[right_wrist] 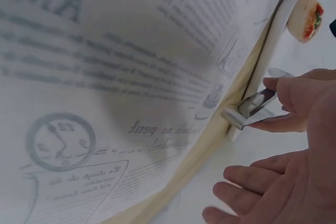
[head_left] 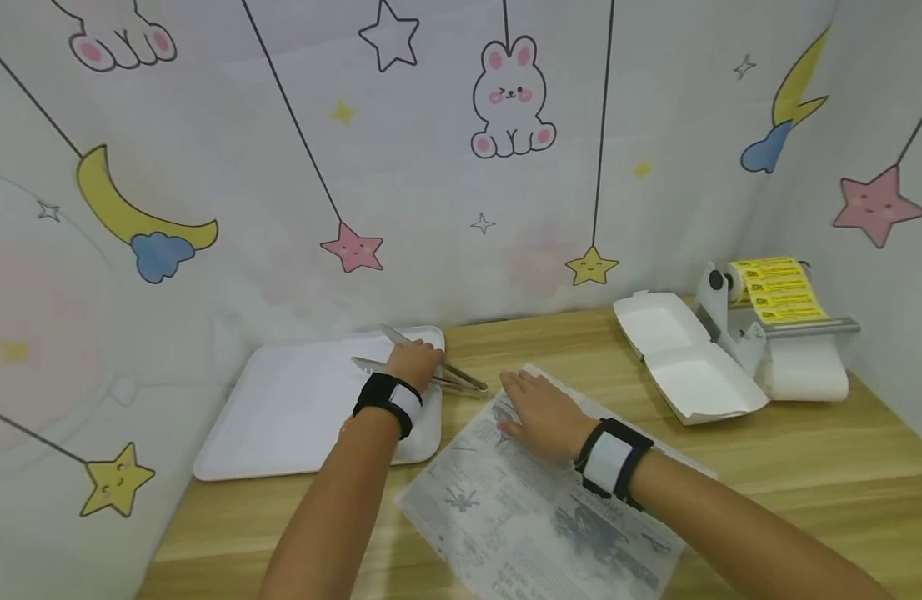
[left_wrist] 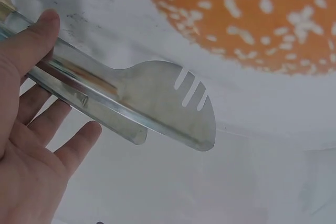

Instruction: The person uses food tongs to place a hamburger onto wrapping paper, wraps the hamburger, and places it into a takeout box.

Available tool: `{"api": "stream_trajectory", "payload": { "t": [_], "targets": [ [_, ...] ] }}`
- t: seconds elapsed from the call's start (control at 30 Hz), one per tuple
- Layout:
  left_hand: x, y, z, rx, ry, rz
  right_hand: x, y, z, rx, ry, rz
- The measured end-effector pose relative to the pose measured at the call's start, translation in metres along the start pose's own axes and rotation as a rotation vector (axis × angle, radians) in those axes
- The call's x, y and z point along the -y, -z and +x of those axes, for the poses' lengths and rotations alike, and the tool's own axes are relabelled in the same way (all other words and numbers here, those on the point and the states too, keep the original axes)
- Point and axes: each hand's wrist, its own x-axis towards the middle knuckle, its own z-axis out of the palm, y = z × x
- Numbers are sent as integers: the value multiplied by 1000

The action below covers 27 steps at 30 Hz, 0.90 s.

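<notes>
Your left hand (head_left: 414,365) grips the tongs (left_wrist: 152,86) between its fingers; your right hand (head_left: 547,417), fingers loose over the paper (head_left: 536,525), could crease it by dragging.

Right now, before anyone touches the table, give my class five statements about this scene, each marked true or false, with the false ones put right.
1. The left hand holds the metal tongs. True.
2. The right hand also grips the metal tongs. False: it is open, over the printed paper.
3. The white box is closed. False: its two halves are opened out.
4. In the head view, the white tray lies to the left of the printed paper. True.
5. The printed paper is folded up inside the white box. False: it lies spread out on the wooden table.
</notes>
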Motion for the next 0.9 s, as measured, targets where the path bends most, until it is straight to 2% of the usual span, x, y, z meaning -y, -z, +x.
{"api": "stream_trajectory", "payload": {
  "t": [0.17, 0.4, 0.53, 0.63, 0.77, 0.9],
  "targets": [
    [-4, 5, -5, -23, -6, 60, 1, -3, 29, -21, -6, 42],
    [-7, 16, -13, -57, 2, 160, 3, -5, 49, -79, -6, 36],
    [-16, 28, -20, -73, 5, 215, 2, -2, 50, -122, -29, 16],
    [-26, 37, -28, -92, 7, 206, 4, 2, 49, -175, -18, 18],
    [-38, 44, -40, -164, -4, 203, 7, 7, 41, -239, 22, 48],
    [-46, 48, -54, -237, -34, 252, 8, 14, 30, -260, 52, 61]
  ]
}}
